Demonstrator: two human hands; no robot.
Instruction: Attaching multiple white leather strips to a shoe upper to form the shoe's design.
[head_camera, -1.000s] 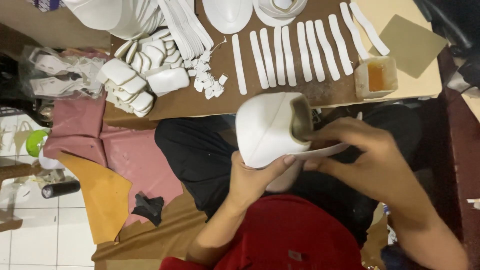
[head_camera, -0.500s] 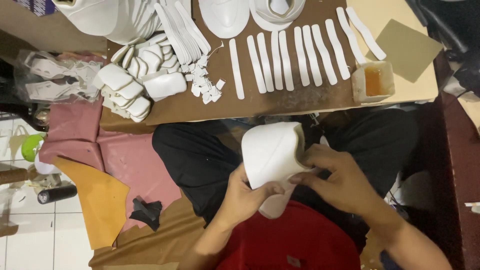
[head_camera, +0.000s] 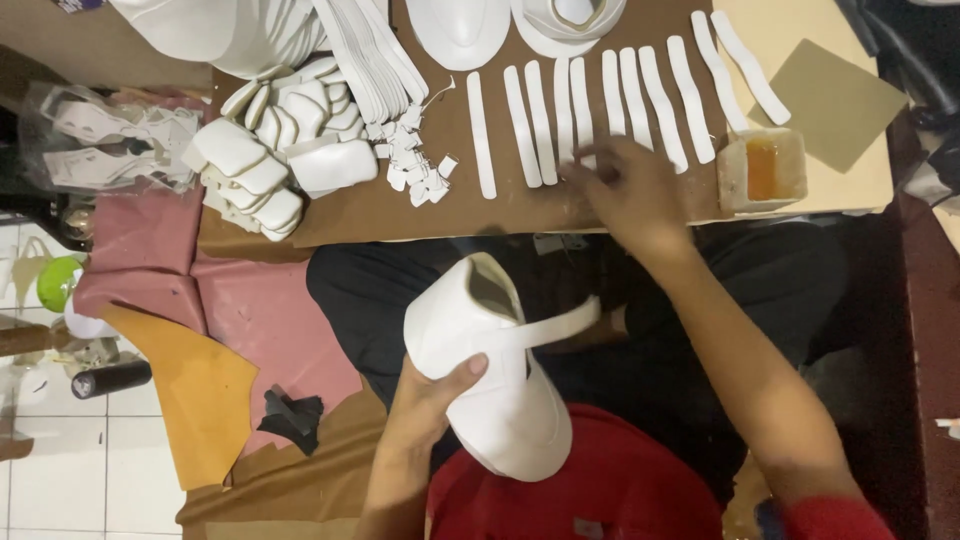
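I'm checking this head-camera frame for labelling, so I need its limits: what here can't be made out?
- Right hand, head view: motion blur hides whether its fingers grip a white strip or only touch the row.
- White shoe upper: the left hand covers part of its side, and its inside is in shadow.
- White moulded pieces at the top: cut off by the frame edge.
- Small tub: its orange contents cannot be identified.

Right hand (head_camera: 630, 190) left shoe (head_camera: 490, 375) for strips (head_camera: 585, 110).
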